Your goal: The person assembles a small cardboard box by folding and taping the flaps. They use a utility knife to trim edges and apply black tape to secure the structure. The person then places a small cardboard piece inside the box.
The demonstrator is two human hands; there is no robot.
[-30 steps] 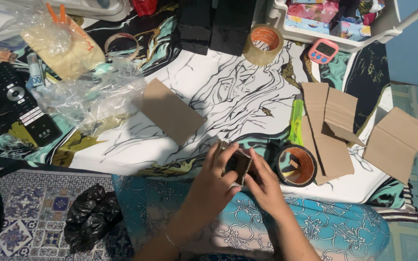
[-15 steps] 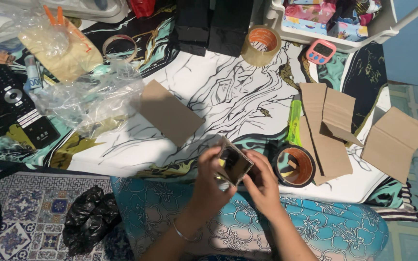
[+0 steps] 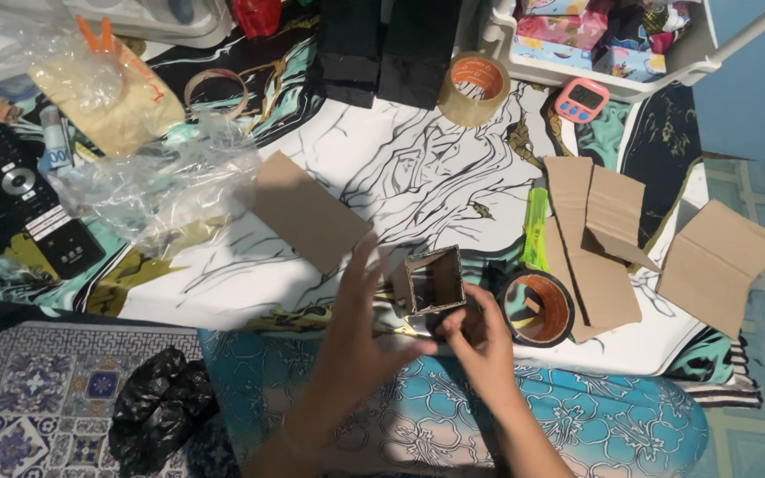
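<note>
Currently the work sits low and centre, over the near edge of the printed cloth [image 3: 418,168], a black-and-white marbled sheet with teal patches. Both hands are close together around a small open cardboard box [image 3: 434,281].

Right hand [image 3: 480,341]: pinches the box from below at its near corner, thumb and fingers closed on the wall. Left hand [image 3: 356,332]: fingers spread, blurred, just left of the box; whether it touches the card I cannot tell.

Judgement on the step: the box is a thin-walled square tube, open toward the camera, dark inside. Corrugated card creases easily, so the grip should stay at a corner where two walls brace each other, not mid-panel. The free hand is best laid flat against an outer wall to keep the tube square.

Materials, largest first:
- Folded cardboard sheet [image 3: 721,263], far right, plain brown, matte, one crease, overhanging the cloth edge.
- Flat cardboard strips [image 3: 597,235], overlapping, right of centre.
- Cardboard rectangle [image 3: 309,212], flat, left of the box, apart from it.
- Crumpled clear plastic [image 3: 157,181], glossy, upper left.
- Dark tape roll [image 3: 542,305], just right of the right hand, brown liner inside.
- Clear tape roll [image 3: 474,86], near the top, amber-tinted.
- Green marker [image 3: 536,228], glossy, lying beside the strips.
- Pink timer [image 3: 581,99], small, rounded plastic.
</note>
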